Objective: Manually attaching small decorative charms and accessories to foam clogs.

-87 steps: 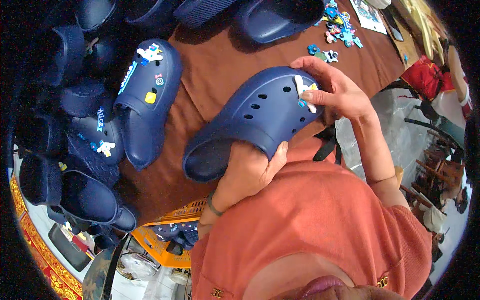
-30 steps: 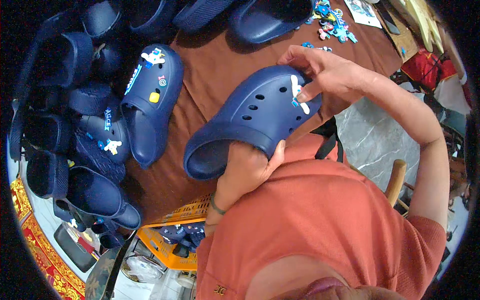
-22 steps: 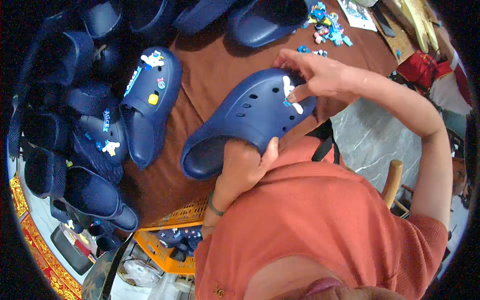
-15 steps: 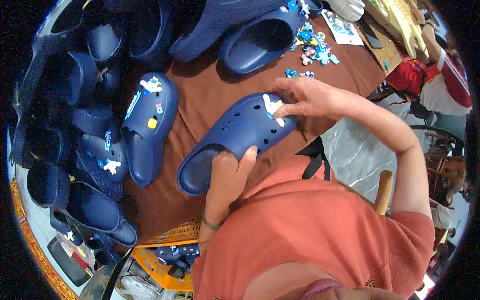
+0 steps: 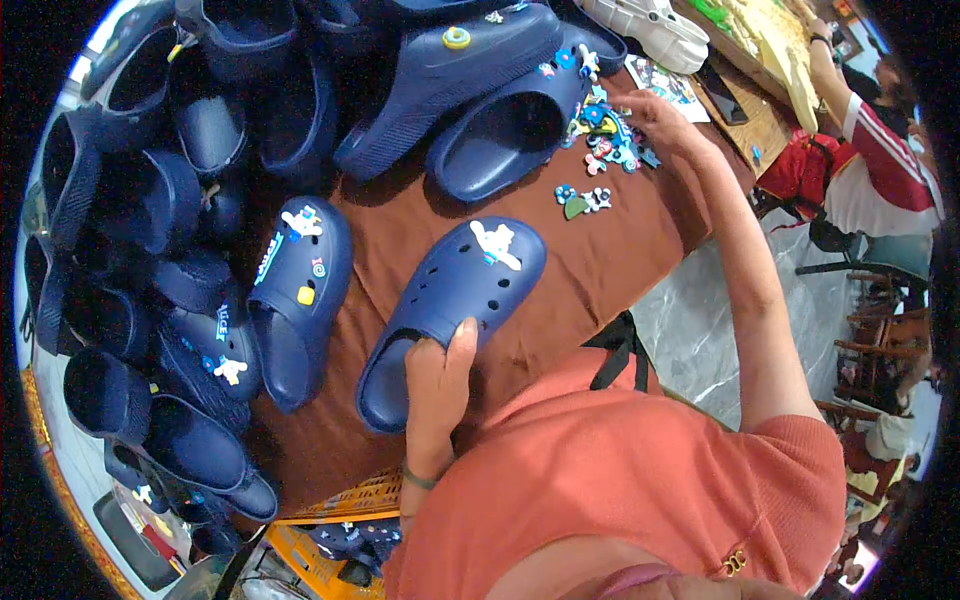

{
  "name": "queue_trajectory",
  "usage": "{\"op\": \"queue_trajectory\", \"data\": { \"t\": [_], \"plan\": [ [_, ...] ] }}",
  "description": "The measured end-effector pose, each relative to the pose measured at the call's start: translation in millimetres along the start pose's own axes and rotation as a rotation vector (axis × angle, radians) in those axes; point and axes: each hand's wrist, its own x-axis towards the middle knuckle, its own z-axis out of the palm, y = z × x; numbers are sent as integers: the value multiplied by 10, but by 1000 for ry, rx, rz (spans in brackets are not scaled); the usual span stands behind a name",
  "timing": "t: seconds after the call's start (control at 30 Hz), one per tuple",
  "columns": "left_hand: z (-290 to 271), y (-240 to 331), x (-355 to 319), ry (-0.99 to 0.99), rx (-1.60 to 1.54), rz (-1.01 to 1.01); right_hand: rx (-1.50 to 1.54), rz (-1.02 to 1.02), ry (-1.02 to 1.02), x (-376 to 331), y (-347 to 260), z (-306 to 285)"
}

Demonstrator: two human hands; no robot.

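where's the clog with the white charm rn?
Head view, centre: the clog with the white charm lies on the brown cloth, heel gripped by the left hand, just right of a decorated clog.

clog [image 5: 450, 300] on table [image 5: 600, 290], charms [image 5: 605, 135] behind

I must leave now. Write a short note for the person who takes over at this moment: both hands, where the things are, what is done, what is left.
Left hand: grips the heel end of the blue clog, which lies on the brown cloth.
Right hand: reaches into the pile of charms at the far side; whether it holds one cannot be seen.
Done: one white charm sits on the clog's toe.
Left: its other holes are empty.
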Motion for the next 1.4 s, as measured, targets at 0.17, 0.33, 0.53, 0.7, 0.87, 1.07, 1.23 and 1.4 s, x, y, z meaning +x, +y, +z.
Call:
{"op": "queue_trajectory", "data": {
  "t": [0.17,0.33,0.53,0.7,0.87,1.07,1.23,1.4],
  "plan": [
    [-46,-18,-8,-45,90,-50,-71,103,68,13,-77,74],
    [-24,-19,18,-15,-57,73,-127,252,77,50,-320,-66],
    [-36,-58,7,-34,-12,112,415,154,494,168,-894,-38],
    [-35,-97,19,-33,53,136,830,-88,488,117,-1623,63],
    [-64,-117,15,-61,67,267,1193,-137,549,-38,-2082,211],
    [-44,-108,22,1,193,413,1448,49,492,-286,-2097,365],
    [-52,-73,25,-81,-57,78,1405,163,452,-328,-1992,510],
    [-65,-57,-16,-16,110,133,1408,161,470,-395,-1996,662]
  ]
}}
